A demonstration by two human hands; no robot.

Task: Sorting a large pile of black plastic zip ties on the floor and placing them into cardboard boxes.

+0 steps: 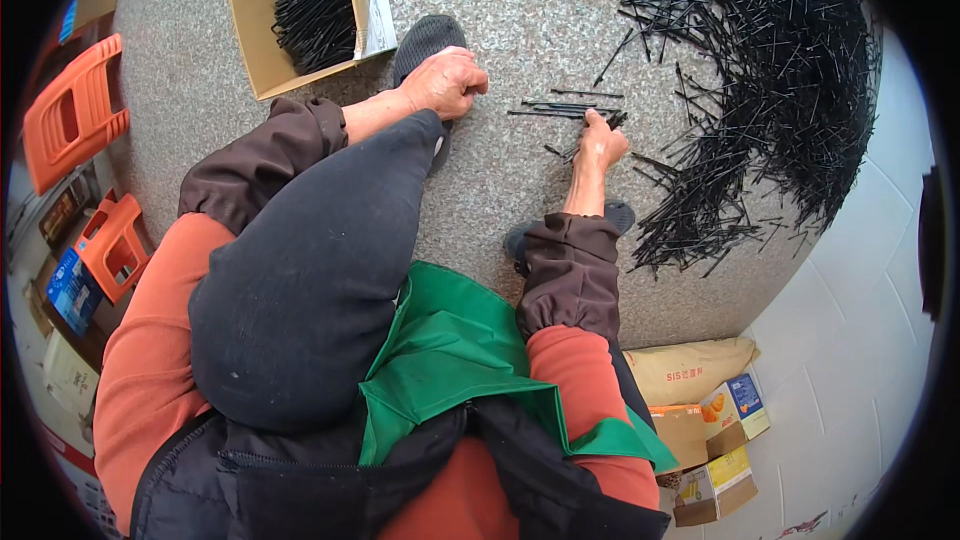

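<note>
My right hand (600, 143) is closed around a few thin black sticks, whose dark ends poke out by the fingers. Several loose black sticks (560, 107) lie roughly parallel on the speckled floor just left of its fingertips. To the left, my left hand (445, 83) is curled closed above a dark shoe (428, 38); whether anything is inside its fingers is hidden. A big, tangled heap of black sticks (800, 90) spreads over the floor to the right. Beyond my left hand stands an open cardboard box (246, 25), with black sticks (312, 5) bundled lengthwise inside.
Orange plastic stools (75, 115) stand at the left edge. My bent knee (310, 260) in black cloth and a green apron (440, 330) fill the near middle. At lower right, a tan sack (700, 370) and small cartons (715, 485) sit by the white wall (840, 370).
</note>
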